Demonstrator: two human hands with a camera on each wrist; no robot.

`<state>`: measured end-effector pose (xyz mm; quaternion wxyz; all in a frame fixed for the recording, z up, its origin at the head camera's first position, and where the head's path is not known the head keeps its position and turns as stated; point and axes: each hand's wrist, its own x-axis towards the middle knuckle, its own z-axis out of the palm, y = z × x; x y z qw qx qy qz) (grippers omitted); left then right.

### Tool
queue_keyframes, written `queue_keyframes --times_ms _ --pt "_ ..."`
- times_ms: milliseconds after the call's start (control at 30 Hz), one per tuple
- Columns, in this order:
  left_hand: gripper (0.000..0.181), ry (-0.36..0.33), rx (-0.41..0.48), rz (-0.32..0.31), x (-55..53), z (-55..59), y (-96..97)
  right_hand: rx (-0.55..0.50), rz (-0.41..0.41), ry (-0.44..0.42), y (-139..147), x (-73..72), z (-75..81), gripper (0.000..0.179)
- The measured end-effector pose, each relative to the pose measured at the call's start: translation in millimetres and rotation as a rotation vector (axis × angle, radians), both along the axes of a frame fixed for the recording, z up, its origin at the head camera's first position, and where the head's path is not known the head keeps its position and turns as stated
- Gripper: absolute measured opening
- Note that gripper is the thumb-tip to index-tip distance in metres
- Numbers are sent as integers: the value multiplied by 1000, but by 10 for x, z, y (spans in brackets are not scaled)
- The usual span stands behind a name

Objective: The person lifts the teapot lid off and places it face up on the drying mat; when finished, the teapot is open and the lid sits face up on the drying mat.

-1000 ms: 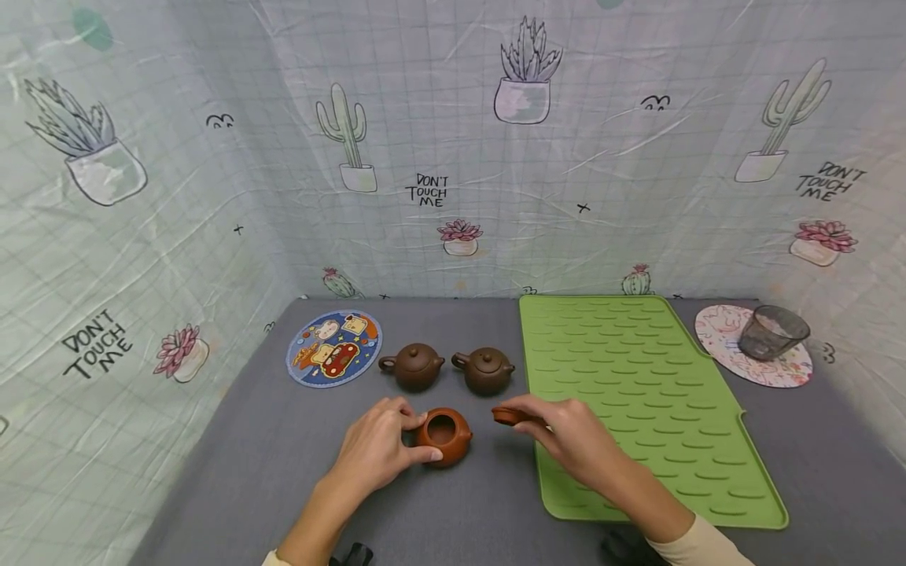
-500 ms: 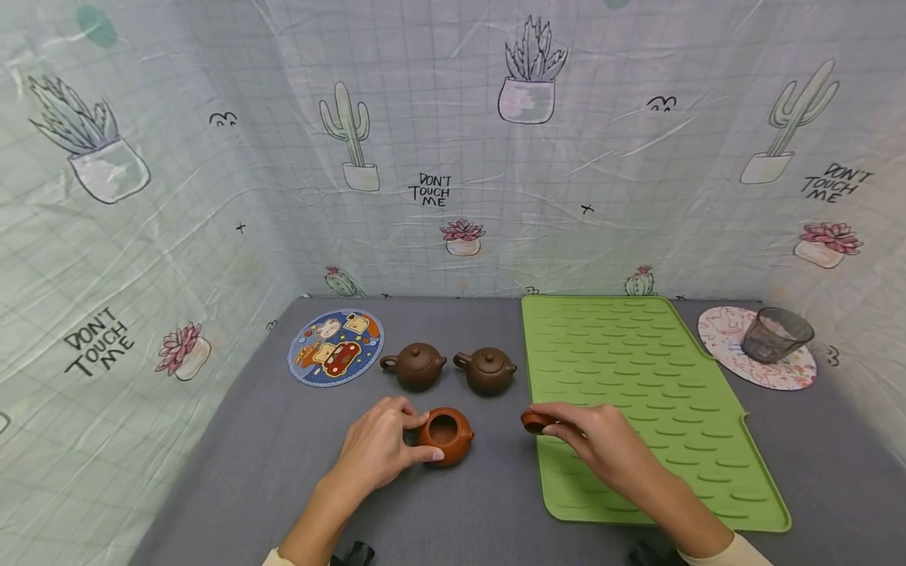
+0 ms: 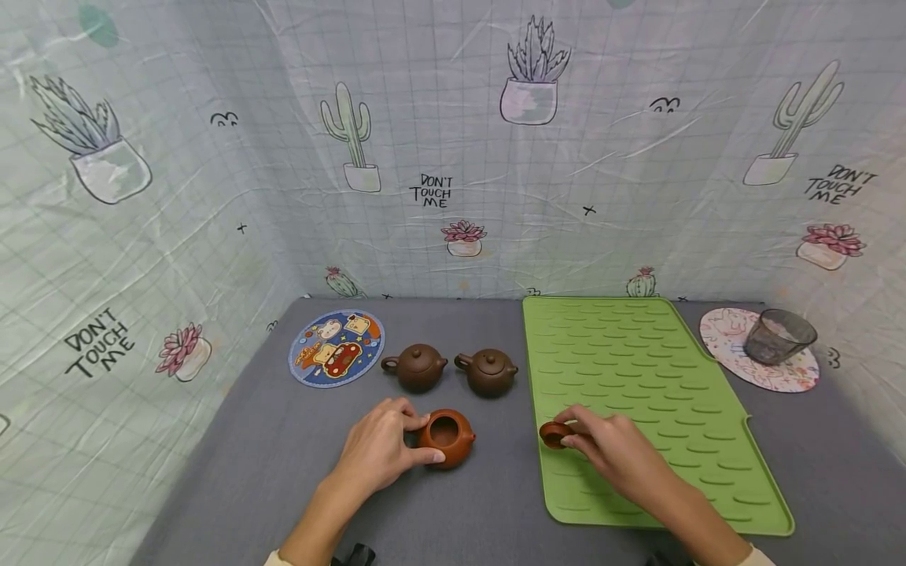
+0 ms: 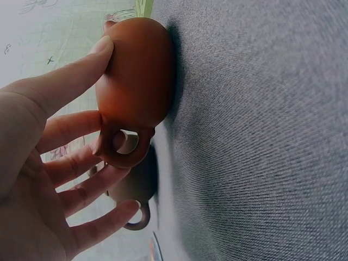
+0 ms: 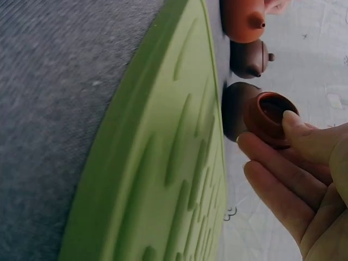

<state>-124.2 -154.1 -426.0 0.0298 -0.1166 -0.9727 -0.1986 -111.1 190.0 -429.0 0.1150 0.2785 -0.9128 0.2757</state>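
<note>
My left hand [image 3: 382, 444] grips the orange-brown clay teapot [image 3: 456, 440] between thumb and fingers on its handle side. The pot stands upright on the grey cloth, its round mouth uncovered and its spout to the right. In the left wrist view the teapot's looped handle [image 4: 128, 159] shows beside the fingers. The teapot lid [image 3: 554, 435] is pinched by my right hand [image 3: 616, 452] above the left edge of the green mat [image 3: 623, 369]. Tilted, the lid [image 5: 272, 117] shows its hollow underside in the right wrist view.
Two dark brown teapots, a left one [image 3: 419, 369] and a right one [image 3: 490, 373], stand lidded behind the orange one. A blue round coaster [image 3: 307, 369] lies at the back left. On a pink patterned coaster [image 3: 771, 377] at the back right stands a dark glass [image 3: 782, 336].
My right hand has carried the lid to the right, from over the grey cloth to over the mat, turning its underside into view. The left hand and teapot have stayed put.
</note>
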Motion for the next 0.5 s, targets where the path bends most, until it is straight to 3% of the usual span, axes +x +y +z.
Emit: queue_keyframes --times_ms 500 --pt "56 15 -5 -3 1 0 0 82 -5 2 57 11 -111 20"
